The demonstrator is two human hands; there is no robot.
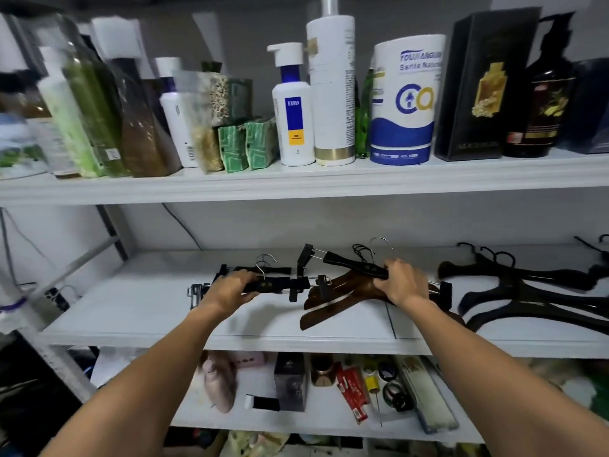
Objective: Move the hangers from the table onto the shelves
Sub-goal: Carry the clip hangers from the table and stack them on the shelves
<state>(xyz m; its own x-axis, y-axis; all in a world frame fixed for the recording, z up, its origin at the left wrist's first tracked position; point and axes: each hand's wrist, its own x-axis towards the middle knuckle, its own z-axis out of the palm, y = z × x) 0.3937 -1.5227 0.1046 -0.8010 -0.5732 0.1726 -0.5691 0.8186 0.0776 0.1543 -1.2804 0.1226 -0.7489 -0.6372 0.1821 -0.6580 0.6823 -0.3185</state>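
2 hands at the middle shelf [131,305], each grasping a clip hanger.

Both arms stretch forward and slightly up from the bottom of the view, palms down. The left hand [230,290] curls its fingers round the bar of a black clip hanger [283,285] that lies flat on the shelf, its metal hook just behind the knuckles. The right hand [403,283] clasps one end of a second black clip hanger [349,261], which tilts up and to the left away from the hand, above the brown wooden hangers [333,301] lying on the shelf. A pile of black hangers [527,291] lies on the same shelf, just right of the right hand.
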